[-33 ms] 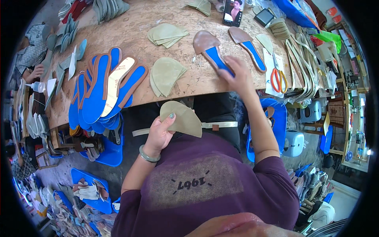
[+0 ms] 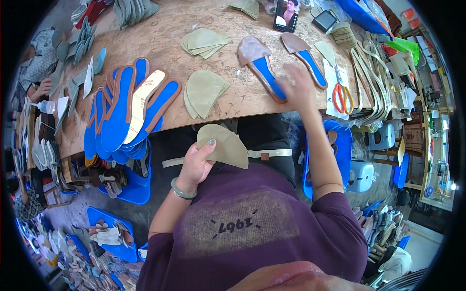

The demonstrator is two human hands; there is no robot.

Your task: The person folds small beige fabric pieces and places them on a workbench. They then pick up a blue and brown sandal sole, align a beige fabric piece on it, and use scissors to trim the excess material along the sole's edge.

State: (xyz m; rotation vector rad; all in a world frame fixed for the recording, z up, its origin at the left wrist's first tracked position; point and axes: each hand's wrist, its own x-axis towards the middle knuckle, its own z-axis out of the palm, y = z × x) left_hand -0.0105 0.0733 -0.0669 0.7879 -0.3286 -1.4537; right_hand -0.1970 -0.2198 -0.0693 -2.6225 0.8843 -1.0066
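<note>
My left hand (image 2: 196, 159), closed, pinches a curved beige upper piece (image 2: 224, 144) over my lap, thumb on top. My right hand (image 2: 298, 87) is blurred at the near end of a blue insole (image 2: 265, 72) with brown edging and a brown toe piece across its far end. Its fingers are too smeared to read, and I cannot tell if they touch the insole. A similar insole (image 2: 310, 63) lies just to the right. Two fanned stacks of beige pieces, a nearer one (image 2: 205, 94) and a farther one (image 2: 206, 42), rest left of the insoles.
Blue insoles (image 2: 119, 116) overlap at the table's left front edge. Orange-handled scissors (image 2: 343, 97) lie on white paper at right, beside long pale strips (image 2: 371, 72). A phone (image 2: 286, 17) stands at the back. Blue bins (image 2: 340, 160) sit below the table. Another person's hand (image 2: 44, 87) is at far left.
My right hand has shifted slightly up and to the right, uncovering the near end of the blue insole. My left hand and its beige piece stay in place.
</note>
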